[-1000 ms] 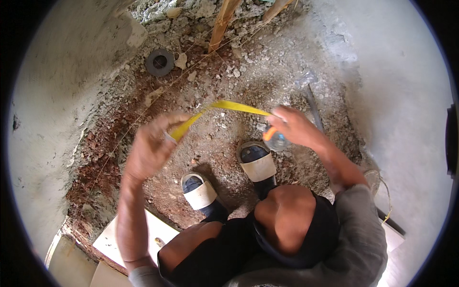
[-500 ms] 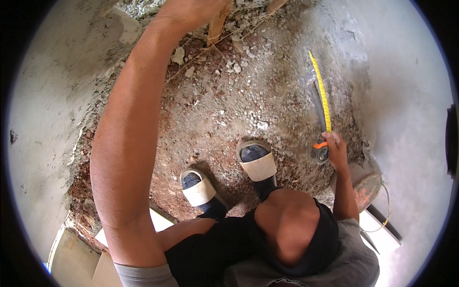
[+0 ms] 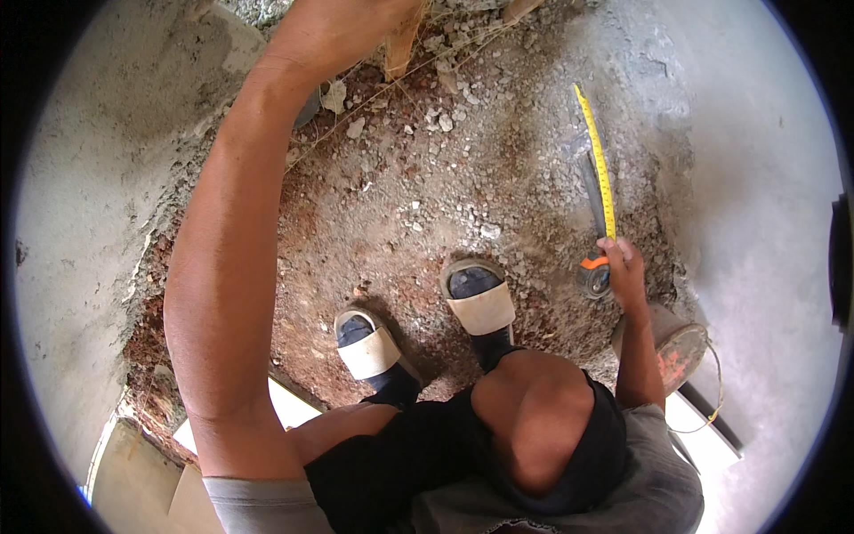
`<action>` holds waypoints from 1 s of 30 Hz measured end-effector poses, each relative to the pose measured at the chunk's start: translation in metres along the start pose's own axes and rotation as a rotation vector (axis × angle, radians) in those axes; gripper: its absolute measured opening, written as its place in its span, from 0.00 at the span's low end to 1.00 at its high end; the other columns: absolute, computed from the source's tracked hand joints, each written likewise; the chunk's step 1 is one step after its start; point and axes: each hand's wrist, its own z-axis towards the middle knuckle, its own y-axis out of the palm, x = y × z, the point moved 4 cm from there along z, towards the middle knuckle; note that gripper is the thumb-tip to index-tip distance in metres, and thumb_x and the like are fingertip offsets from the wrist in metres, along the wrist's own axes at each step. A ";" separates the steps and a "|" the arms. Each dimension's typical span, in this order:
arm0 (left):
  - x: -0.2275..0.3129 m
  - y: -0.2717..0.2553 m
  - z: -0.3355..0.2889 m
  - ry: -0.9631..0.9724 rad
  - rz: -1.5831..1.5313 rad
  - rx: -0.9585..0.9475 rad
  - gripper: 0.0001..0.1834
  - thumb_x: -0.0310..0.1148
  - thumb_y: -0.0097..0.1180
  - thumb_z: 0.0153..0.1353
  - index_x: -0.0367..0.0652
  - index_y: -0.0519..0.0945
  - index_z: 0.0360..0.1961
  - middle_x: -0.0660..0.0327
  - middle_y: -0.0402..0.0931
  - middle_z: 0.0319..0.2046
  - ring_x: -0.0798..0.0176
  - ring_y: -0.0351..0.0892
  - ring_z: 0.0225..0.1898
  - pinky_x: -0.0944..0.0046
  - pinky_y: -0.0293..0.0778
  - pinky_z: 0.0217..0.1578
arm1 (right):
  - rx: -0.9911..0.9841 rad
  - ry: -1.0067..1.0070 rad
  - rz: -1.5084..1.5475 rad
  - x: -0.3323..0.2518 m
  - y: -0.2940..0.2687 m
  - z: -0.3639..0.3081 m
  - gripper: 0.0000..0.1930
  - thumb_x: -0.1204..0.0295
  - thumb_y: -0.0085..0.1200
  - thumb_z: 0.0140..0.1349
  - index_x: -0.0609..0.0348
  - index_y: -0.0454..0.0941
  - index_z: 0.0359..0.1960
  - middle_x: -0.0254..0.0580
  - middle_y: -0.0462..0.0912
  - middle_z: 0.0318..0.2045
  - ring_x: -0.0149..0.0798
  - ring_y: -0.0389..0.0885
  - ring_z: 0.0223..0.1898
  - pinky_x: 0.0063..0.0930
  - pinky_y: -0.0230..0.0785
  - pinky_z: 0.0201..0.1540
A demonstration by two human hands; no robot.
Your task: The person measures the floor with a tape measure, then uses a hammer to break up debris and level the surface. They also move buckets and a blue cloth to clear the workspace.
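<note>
My right hand (image 3: 628, 269) is closed around a tape measure with a dark case and orange trim. Its yellow blade (image 3: 599, 169) is pulled out and points away from me. Beneath the blade a hammer (image 3: 592, 191) lies on the rubble, partly covered by it. At the top edge, my left hand (image 3: 351, 34) is beside a wooden stake (image 3: 400, 55); its fingers are hidden or cut off, so its grip does not show. Thin string (image 3: 471, 55) runs across the dirt near the stake.
Loose stones and reddish soil cover the ground (image 3: 382, 222) around my sandalled feet (image 3: 480, 303). Grey plastered walls rise at left (image 3: 89, 196) and right (image 3: 756, 196). By my right forearm lies a bucket (image 3: 680, 356) with a cord handle. White panels (image 3: 289, 405) are behind my feet.
My left arm has shifted slightly left, showing a dark grey rounded thing beside the wrist. The right hand and tape measure have moved a little farther from me.
</note>
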 end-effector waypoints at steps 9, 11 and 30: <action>0.006 0.004 0.002 0.009 -0.063 0.040 0.09 0.30 0.47 0.67 0.36 0.71 0.43 0.63 0.74 0.20 0.69 0.76 0.20 0.68 0.73 0.24 | -0.075 -0.030 -0.005 -0.008 0.005 0.007 0.16 0.63 0.46 0.66 0.67 0.78 0.36 0.34 0.77 0.26 0.25 0.72 0.31 0.21 0.64 0.36; 0.006 0.005 0.000 -0.036 -0.071 0.033 0.09 0.30 0.48 0.67 0.36 0.71 0.43 0.63 0.73 0.20 0.69 0.75 0.19 0.68 0.72 0.23 | -0.118 -0.043 -0.069 -0.013 0.007 0.011 0.17 0.63 0.46 0.66 0.68 0.78 0.37 0.35 0.78 0.28 0.26 0.73 0.32 0.21 0.65 0.37; -0.006 0.007 0.002 0.023 -0.062 0.061 0.14 0.32 0.47 0.67 0.36 0.70 0.50 0.64 0.73 0.23 0.69 0.74 0.24 0.64 0.73 0.31 | -0.186 -0.051 -0.230 0.027 0.010 0.018 0.17 0.61 0.47 0.66 0.65 0.77 0.36 0.42 0.79 0.28 0.32 0.75 0.31 0.28 0.67 0.36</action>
